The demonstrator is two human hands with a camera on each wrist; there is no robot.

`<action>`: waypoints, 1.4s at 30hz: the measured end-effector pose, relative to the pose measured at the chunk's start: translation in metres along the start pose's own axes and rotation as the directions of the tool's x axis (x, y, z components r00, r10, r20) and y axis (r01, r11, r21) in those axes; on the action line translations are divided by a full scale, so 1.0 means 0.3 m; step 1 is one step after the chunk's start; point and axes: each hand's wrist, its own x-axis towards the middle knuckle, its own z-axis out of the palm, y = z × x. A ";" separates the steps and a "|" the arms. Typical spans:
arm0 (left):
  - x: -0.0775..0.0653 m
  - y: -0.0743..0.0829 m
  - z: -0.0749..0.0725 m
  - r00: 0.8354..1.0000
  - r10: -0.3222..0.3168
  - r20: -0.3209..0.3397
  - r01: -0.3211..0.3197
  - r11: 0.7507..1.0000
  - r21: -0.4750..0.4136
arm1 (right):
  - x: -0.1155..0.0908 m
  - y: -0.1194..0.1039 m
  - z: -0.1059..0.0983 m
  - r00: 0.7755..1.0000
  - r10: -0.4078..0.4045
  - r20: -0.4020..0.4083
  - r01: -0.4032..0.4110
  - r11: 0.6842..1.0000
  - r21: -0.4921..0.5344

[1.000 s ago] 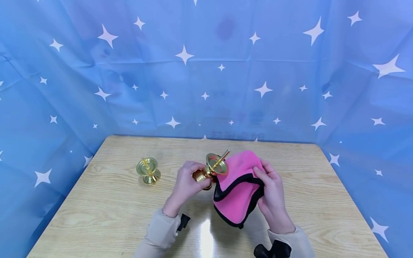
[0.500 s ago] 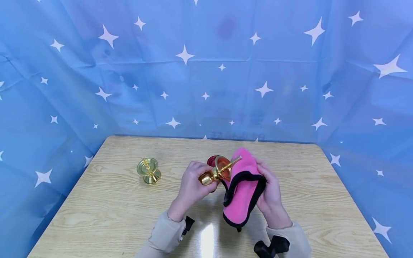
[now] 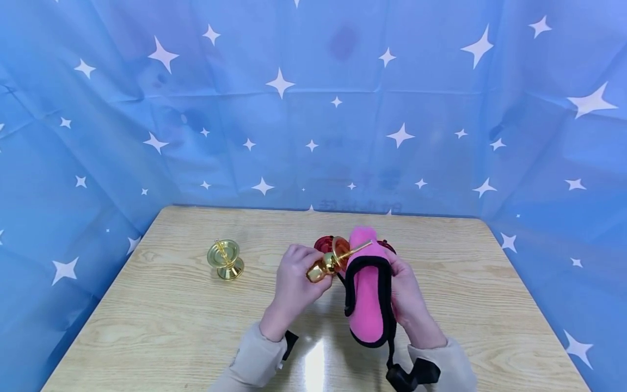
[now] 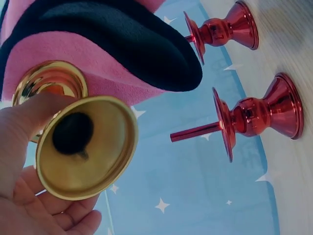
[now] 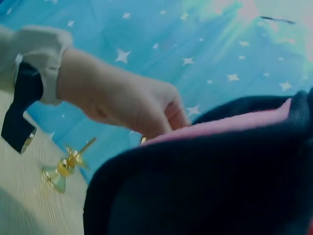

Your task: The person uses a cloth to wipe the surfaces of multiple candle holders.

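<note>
In the head view my left hand (image 3: 300,280) grips a gold candlestick (image 3: 320,269), tilted with its spike toward the upper right. The left wrist view shows the candlestick's hollow base (image 4: 110,147) facing the camera, with the thumb over its stem. My right hand (image 3: 410,296) holds the right side of a folded pink plush cloth piece (image 3: 367,310) with black edging. The candlestick's dish and spike lie against or just before this cloth; contact is hard to tell. Most right-hand fingers are hidden behind the cloth. In the right wrist view the black edging (image 5: 195,176) fills the foreground.
A second gold candlestick (image 3: 227,261) stands upright on the wooden table (image 3: 171,326), at the left. Two red candlesticks stand behind the hands, one red candlestick (image 4: 254,115) nearer in the left wrist view. A blue star-patterned curtain (image 3: 313,109) hangs behind the table.
My left hand and its candlestick have moved slightly right, the spike tipping further toward the cloth. The cloth has become narrower and more upright in my right hand, uncovering the red candlesticks.
</note>
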 end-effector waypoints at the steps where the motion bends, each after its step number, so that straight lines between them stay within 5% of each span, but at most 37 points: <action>1: 0.002 0.005 0.003 1.000 0.022 -0.014 -0.021 1.000 0.018 | 0.000 0.003 0.007 0.999 -0.029 -0.041 0.026 0.997 -0.066; 7: 0.007 0.025 0.012 0.983 0.159 -0.088 -0.144 0.977 0.154 | 0.003 0.012 0.047 0.969 -0.184 -0.163 0.126 0.941 -0.315; 12: 0.006 0.044 0.020 0.956 0.268 -0.120 -0.230 0.937 0.265 | -0.001 0.009 0.074 0.937 -0.229 -0.263 0.133 0.932 -0.337; 15: 0.000 0.054 0.029 0.949 0.294 -0.113 -0.251 0.924 0.289 | 0.003 0.015 0.090 0.914 -0.215 -0.345 0.118 0.953 -0.280; 21: -0.009 0.056 0.040 0.955 0.275 -0.112 -0.239 0.936 0.260 | 0.010 0.025 0.112 0.886 -0.142 -0.441 0.105 0.989 -0.108; 42: 0.018 0.051 0.052 0.965 0.235 -0.115 -0.208 0.956 0.207 | 0.014 -0.013 0.090 0.878 -0.125 -0.462 0.099 0.992 -0.080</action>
